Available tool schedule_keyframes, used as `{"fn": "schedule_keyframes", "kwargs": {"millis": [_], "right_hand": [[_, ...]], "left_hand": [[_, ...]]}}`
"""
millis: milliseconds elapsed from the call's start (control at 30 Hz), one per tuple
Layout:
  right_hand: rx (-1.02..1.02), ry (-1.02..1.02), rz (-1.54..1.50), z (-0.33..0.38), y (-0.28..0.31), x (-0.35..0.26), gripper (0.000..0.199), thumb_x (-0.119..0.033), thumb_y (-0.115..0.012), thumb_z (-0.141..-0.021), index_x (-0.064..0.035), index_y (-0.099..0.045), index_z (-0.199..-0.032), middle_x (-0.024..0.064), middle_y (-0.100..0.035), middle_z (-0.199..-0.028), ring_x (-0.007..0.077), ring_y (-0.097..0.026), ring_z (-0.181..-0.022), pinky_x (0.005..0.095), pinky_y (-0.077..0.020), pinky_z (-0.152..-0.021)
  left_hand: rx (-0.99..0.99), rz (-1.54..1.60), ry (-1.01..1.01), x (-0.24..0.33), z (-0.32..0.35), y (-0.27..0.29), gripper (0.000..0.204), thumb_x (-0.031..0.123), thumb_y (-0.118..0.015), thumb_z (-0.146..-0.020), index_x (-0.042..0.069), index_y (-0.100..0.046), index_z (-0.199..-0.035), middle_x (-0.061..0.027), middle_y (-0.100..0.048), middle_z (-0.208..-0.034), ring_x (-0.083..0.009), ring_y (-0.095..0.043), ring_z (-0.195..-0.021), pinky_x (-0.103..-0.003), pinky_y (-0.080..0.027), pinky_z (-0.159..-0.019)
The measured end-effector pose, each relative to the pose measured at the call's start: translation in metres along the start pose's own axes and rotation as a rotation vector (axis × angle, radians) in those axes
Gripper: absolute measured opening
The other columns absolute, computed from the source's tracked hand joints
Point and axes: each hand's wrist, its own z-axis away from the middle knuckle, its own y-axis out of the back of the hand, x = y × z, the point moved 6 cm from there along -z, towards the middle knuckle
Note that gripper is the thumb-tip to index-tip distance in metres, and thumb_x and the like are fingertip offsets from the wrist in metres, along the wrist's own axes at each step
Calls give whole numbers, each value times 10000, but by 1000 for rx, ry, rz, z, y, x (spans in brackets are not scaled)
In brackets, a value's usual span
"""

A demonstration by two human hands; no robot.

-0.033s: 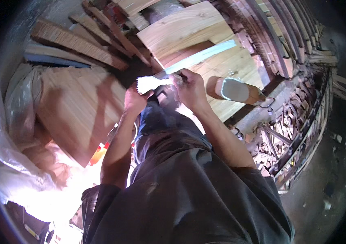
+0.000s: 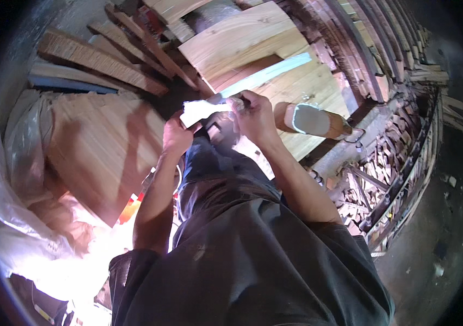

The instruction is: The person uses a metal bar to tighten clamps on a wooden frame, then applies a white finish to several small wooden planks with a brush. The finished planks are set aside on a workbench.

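Note:
My right hand (image 2: 253,116) is closed round the handle of a flat brush whose white bristles (image 2: 196,111) point left. The bristles lie over the near end of a long, narrow wood strip (image 2: 266,74), which looks coated pale white. My left hand (image 2: 177,136) grips that near end, its fingers partly hidden by the brush. The strip's far end reaches over a pale wooden panel (image 2: 242,30). On this panel, right of my right hand, stands an amber cut-open container (image 2: 340,126) with whitish liquid (image 2: 311,119) inside.
Another wood panel (image 2: 87,144) leans at the left beside plastic sheeting (image 2: 22,201). Rough planks (image 2: 101,60) lie at the upper left. Stacked slats (image 2: 345,41) stand at the upper right, above a metal-edged bin of wood offcuts (image 2: 381,168). Bright glare covers the lower left.
The whole scene has shifted very slightly left in view. Both hands keep their holds, and the brush stays at the strip's near end.

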Motion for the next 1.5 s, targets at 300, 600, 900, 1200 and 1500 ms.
{"fn": "schedule_keyframes", "kwargs": {"millis": [300,600,900,1200,1500], "right_hand": [[263,-121,170,-69,158,20,237,-194,-653,-941,23,-685,-853,58,-612,-605,120,-567,-432,290,-405,-369],[498,-106,623,-125,267,19,228,-216,-653,-902,-10,-731,-962,175,-700,-699,264,-696,-568,398,-548,-558],[708,301,931,-107,263,20,240,-256,-622,-923,-37,-722,-928,135,-680,-691,222,-675,-574,382,-514,-556],[112,-41,-27,-9,109,1,186,-158,-597,-959,12,-665,-929,66,-611,-667,124,-561,-486,286,-437,-436],[479,-271,-483,2,170,71,208,-157,-587,-967,32,-654,-914,94,-599,-683,153,-488,-404,288,-337,-351]], "left_hand": [[14,-29,97,-10,-6,3,531,29,-806,-764,12,-594,-1250,-111,-703,-1125,-187,-657,-1053,-311,-510,-943],[8,35,56,-18,-8,1,498,5,-803,-768,-3,-603,-1223,-105,-706,-1110,-186,-668,-1029,-315,-534,-905],[44,62,59,-25,-14,2,480,-1,-809,-759,-2,-613,-1197,-100,-711,-1095,-189,-669,-1022,-316,-538,-906],[36,52,178,35,-2,18,452,5,-837,-717,-8,-685,-1142,-82,-722,-1105,-179,-665,-975,-312,-518,-890],[-134,1036,237,6,-80,18,476,190,-747,-850,4,-600,-1264,-114,-667,-1188,-294,-642,-1104,-458,-513,-971]]}}
